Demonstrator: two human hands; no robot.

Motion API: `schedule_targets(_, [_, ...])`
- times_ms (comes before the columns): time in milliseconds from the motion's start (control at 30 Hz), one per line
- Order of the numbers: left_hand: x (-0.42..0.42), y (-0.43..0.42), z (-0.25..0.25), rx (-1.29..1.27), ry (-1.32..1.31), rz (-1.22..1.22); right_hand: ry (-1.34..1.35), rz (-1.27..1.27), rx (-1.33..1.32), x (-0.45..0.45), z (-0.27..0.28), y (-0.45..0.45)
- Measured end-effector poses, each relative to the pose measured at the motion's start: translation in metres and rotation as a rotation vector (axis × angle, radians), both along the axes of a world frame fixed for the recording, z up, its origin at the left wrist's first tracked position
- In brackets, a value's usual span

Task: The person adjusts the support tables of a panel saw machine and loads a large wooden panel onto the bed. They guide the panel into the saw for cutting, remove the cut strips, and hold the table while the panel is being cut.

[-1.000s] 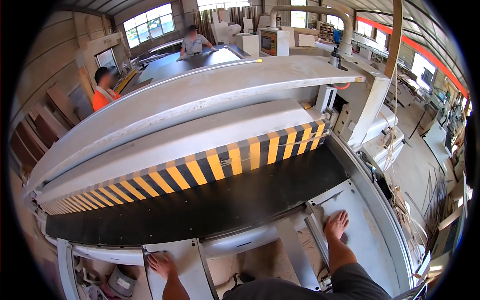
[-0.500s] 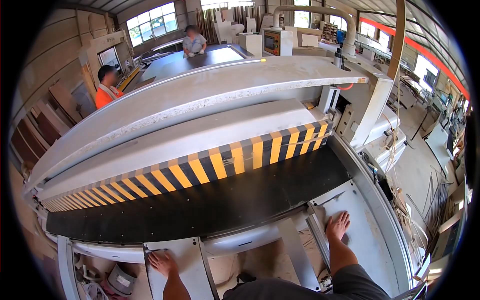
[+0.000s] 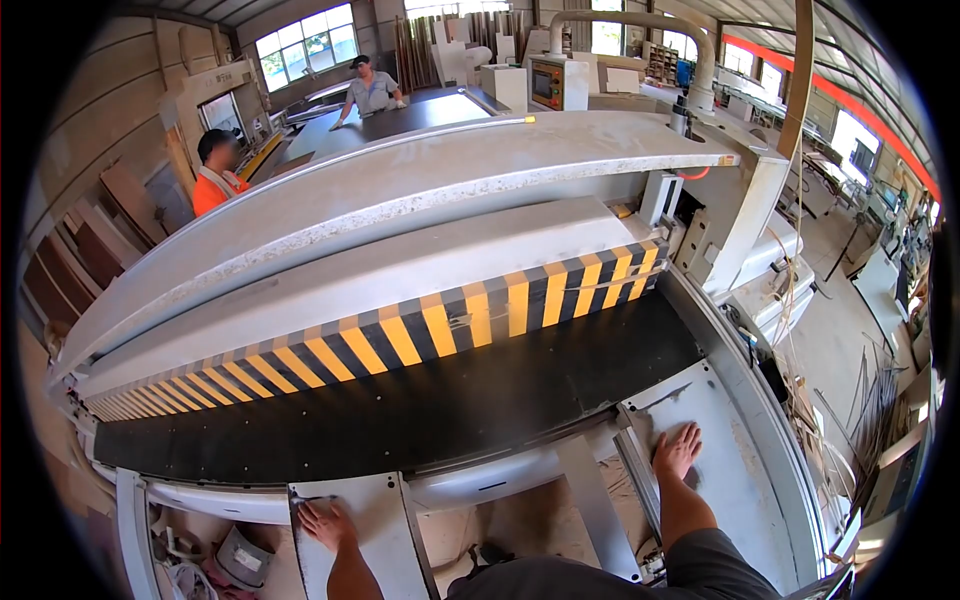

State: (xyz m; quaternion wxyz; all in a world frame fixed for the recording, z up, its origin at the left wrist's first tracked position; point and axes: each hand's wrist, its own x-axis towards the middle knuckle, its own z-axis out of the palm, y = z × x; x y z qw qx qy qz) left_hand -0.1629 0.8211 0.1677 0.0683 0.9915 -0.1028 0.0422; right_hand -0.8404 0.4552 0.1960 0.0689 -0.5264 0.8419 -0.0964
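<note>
My left hand lies flat, fingers apart, on the left grey support plate of a large panel machine. Farther right, my right hand rests open with its palm down on the wider right support plate. Neither hand holds anything. Beyond both plates runs the machine's black bed, with small pale specks on it. A yellow-and-black striped guard spans the bed's far side, below a long whitish beam.
Behind the beam, a person in grey leans over a dark panel; another in orange stands at left. A grey bucket sits below the left plate. At right, a metal side rail borders the plate, with thin strips beyond.
The person in grey has straightened up and spread their arms, one hand reaching left over the panel. My own hands stay in the same places on the plates.
</note>
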Motion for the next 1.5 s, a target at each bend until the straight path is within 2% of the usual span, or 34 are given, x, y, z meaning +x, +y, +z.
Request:
schedule_targets(400, [-0.004,-0.003,0.016,0.01,0.011,0.009,0.005,0.006,-0.021,-0.001,0.001,-0.001])
schedule_targets(600, [0.0,0.001,0.005,0.006,-0.008,0.0,0.007,0.015,-0.041,-0.004,-0.008,0.0])
schedule_targets(700, [-0.002,-0.001,0.016,0.008,-0.004,0.006,0.011,0.018,-0.047,-0.006,-0.003,-0.002])
schedule_targets(1500, [0.0,0.0,0.016,0.006,-0.031,0.002,0.004,0.002,0.02,-0.001,0.015,-0.001])
